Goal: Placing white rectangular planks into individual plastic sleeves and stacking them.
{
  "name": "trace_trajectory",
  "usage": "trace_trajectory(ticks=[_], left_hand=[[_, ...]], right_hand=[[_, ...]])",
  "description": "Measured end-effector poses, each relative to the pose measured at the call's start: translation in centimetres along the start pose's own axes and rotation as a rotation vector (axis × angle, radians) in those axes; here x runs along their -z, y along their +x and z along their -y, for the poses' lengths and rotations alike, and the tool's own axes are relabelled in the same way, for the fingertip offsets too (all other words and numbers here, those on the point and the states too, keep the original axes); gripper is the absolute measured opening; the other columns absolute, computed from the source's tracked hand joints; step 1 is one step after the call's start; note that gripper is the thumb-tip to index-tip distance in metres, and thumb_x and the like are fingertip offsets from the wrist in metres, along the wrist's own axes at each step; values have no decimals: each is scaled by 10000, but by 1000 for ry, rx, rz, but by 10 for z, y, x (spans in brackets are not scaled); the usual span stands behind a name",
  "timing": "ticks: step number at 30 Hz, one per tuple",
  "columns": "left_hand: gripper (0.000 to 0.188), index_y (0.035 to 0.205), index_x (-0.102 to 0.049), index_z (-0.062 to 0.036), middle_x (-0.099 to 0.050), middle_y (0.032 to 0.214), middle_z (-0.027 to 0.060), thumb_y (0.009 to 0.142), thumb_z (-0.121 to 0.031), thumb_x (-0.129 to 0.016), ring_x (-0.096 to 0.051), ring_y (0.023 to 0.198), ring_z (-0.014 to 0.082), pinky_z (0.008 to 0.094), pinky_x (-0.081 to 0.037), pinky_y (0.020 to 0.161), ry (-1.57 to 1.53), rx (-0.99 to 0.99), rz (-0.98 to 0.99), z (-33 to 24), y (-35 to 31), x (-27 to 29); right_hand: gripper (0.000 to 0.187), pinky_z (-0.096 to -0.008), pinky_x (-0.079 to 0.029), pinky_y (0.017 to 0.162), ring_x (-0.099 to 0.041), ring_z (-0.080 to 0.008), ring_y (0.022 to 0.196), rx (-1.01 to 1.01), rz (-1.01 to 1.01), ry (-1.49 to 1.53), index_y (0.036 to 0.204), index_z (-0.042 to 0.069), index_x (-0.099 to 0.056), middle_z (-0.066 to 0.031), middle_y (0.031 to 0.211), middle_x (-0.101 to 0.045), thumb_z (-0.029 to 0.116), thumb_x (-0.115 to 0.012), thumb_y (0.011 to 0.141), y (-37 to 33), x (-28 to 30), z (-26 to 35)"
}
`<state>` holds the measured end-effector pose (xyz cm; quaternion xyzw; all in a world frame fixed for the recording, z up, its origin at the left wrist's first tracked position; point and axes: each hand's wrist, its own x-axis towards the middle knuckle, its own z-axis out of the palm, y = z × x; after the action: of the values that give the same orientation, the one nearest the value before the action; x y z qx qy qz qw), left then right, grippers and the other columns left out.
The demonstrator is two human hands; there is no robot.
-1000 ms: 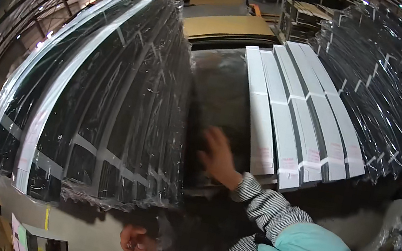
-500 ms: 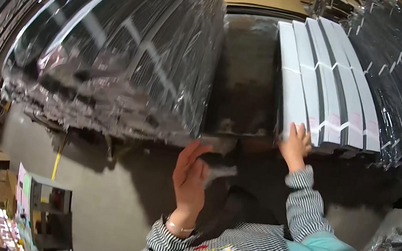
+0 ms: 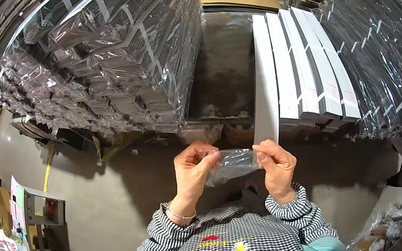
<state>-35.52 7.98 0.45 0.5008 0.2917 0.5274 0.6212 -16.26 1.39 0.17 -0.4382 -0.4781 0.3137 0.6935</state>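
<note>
A clear plastic bag (image 3: 233,164) is stretched between my two hands in front of my apron. My left hand (image 3: 193,170) is closed in a pinch on its left side. With thumb and forefinger, my right hand (image 3: 278,169) pinches its right edge. Just beyond the right fingertips is the near end of a long white strip (image 3: 267,86), which juts toward me past the others; whether the fingers touch it I cannot tell. Beside it on the right lies a row of several white strips or flat bundles (image 3: 322,77) with dark edges.
A tall stack of plastic-wrapped bundles (image 3: 112,50) stands on the left, and more wrapped dark bundles (image 3: 388,67) on the right. Between them is a dark tabletop (image 3: 226,65). A grey cabinet (image 3: 43,210) is at lower left; crumpled plastic (image 3: 391,218) lies at right.
My right hand has left the row's near end and come toward me, beside the left. The leftmost white strip now juts out. My left hand has closed on the bag, now spread between both hands.
</note>
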Motion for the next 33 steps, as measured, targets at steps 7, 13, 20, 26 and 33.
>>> trace_trajectory(ticks=[7,13,20,26,33], left_hand=[[266,807,-507,-83,-520,792,-2,977,-253,-621,-442,743,95,257,-381,697,-450,339,171,28,-16,-16],[283,819,-620,-14,-560,725,6,925,-275,-652,-473,635,164,333,-412,650,15,458,677,85,-16,32],[188,998,-761,-134,-672,1066,54,907,-191,-606,-646,909,287,471,-478,795,1268,-185,732,307,-35,51],[112,932,-758,-83,-623,1057,51,847,-127,-700,-636,954,216,409,-492,830,994,-27,901,241,58,7],[100,892,-723,-35,-654,928,88,840,-120,-728,-643,862,209,337,-511,755,664,528,667,289,91,2]], right_hand=[[394,-358,-399,863,-504,-225,935,-394,367,919,672,91,-544,-42,669,-551,323,-603,985,-29,1,0],[223,-355,-417,832,-525,-195,844,-362,336,-14,700,69,-601,-29,711,-598,203,-653,870,-57,120,-42],[304,-423,-438,959,-562,-277,1112,-342,785,-1170,1110,143,-737,-41,1080,-710,134,-687,811,-111,199,-197],[63,-348,-501,676,-630,-244,718,-224,483,-650,813,29,-616,-68,782,-646,58,-564,836,-29,201,-166],[22,-381,-514,687,-647,-288,766,-175,-175,-777,868,10,-617,-142,861,-644,2,-596,870,-23,168,-208]])
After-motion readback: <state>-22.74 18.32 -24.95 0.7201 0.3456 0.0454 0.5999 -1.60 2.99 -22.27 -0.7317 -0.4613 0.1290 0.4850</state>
